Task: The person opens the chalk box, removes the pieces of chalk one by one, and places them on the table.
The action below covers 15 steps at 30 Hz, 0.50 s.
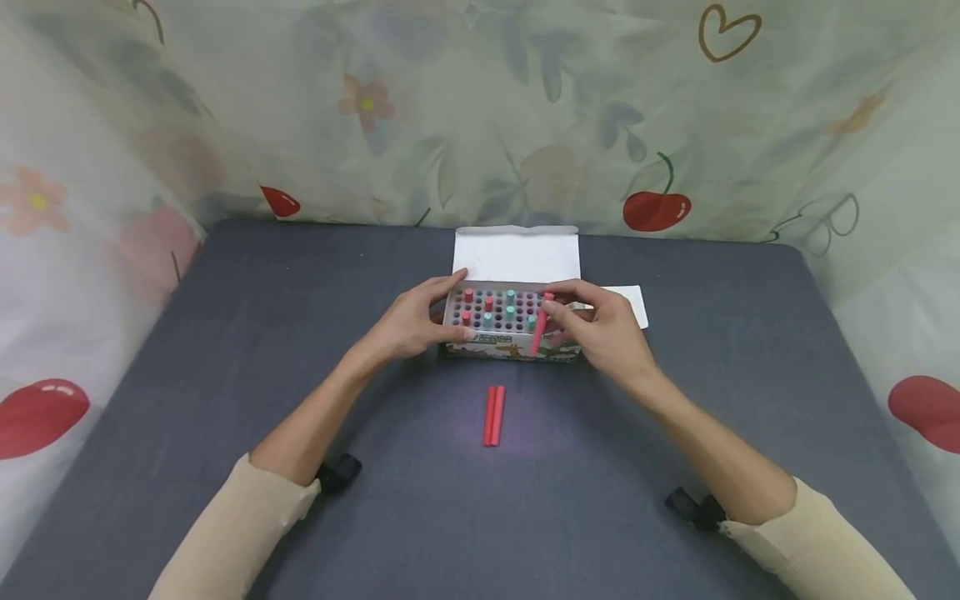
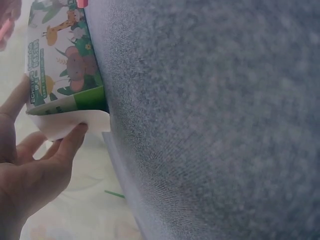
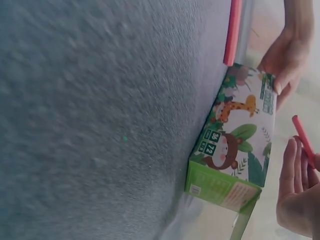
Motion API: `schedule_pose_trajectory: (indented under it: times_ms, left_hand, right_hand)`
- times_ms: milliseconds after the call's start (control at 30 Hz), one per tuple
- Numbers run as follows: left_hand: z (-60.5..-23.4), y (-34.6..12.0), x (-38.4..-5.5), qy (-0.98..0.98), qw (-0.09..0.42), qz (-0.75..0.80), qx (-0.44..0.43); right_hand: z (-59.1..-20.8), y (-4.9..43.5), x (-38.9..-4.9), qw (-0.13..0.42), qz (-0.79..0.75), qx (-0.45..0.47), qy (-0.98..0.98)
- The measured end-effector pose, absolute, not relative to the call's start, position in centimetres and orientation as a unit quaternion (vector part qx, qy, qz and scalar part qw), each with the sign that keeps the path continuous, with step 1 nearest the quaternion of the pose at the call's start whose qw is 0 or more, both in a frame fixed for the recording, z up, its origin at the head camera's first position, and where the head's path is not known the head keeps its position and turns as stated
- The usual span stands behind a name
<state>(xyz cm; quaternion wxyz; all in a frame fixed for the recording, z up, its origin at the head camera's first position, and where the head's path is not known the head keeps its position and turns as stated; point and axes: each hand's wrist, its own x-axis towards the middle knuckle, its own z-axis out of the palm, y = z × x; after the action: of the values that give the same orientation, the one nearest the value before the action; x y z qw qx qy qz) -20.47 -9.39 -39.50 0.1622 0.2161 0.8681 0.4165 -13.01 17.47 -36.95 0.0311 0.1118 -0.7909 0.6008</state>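
A cardboard box (image 1: 495, 350) printed with cartoon animals stands on the dark table, its top open. Inside is a grid of holes, with several red and teal sticks standing in some of them. My left hand (image 1: 405, 323) grips the box's left end, thumb at the front edge and index finger toward the back corner. In the left wrist view, fingers touch a white side flap (image 2: 70, 122). My right hand (image 1: 611, 329) pinches a slim red stick (image 1: 538, 332), tilted over the box's right front edge. The stick also shows in the right wrist view, held apart from the box.
Two red sticks (image 1: 498, 417) lie side by side in front of the box. Its white lid (image 1: 517, 254) is folded up at the back, and a white flap (image 1: 630, 304) sticks out right. Patterned cloth (image 1: 465, 108) hangs behind the table (image 1: 360, 533).
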Motion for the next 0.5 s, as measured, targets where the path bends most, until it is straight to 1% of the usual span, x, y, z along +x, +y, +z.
schedule_pose_trajectory:
  times_ms: [367,500]
  left_hand:
    - [-39.6,-9.5,-20.3,0.876,0.159,0.404,0.212]
    - [-39.5,-9.4,-20.4,0.874,0.158,0.407,0.213]
  right_hand:
    - [-37.9,17.3,-11.6,-0.052,0.632,0.085,-0.768]
    - [-38.5,17.2,-11.2,-0.07,0.632,0.074,-0.768]
